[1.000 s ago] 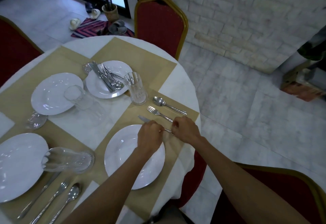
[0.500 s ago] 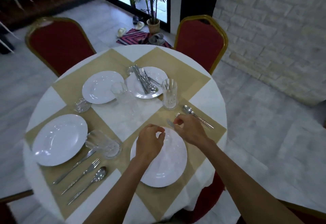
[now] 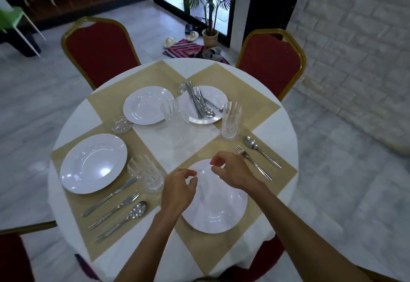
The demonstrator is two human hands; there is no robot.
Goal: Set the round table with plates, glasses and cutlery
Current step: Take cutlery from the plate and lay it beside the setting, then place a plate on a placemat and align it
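Note:
The round table (image 3: 73, 117) wears a white cloth and tan placemats. My left hand (image 3: 179, 189) and my right hand (image 3: 233, 170) hover over the nearest white plate (image 3: 219, 213), fingers loosely curled, holding nothing. Right of that plate lie a fork (image 3: 253, 161) and a spoon (image 3: 259, 150); the knife is hidden behind my right hand. A tall glass (image 3: 230, 120) stands beyond them. The left setting has a plate (image 3: 93, 163), a glass (image 3: 145, 175), and a knife (image 3: 109, 196), fork (image 3: 115, 209) and spoon (image 3: 124, 219). An empty far plate (image 3: 145, 105) sits beside a plate piled with cutlery (image 3: 208, 104).
Another glass (image 3: 173, 115) stands at the table's centre, and small cut-glass pieces (image 3: 121, 124) lie near the far plates. Red chairs with gold frames stand at the far left (image 3: 99, 50) and far right (image 3: 270, 62). A potted plant (image 3: 209, 37) is by the door.
Both hands have let go of the knife beside the near plate and lifted back over the plate. The view has swung up and left, showing the whole table.

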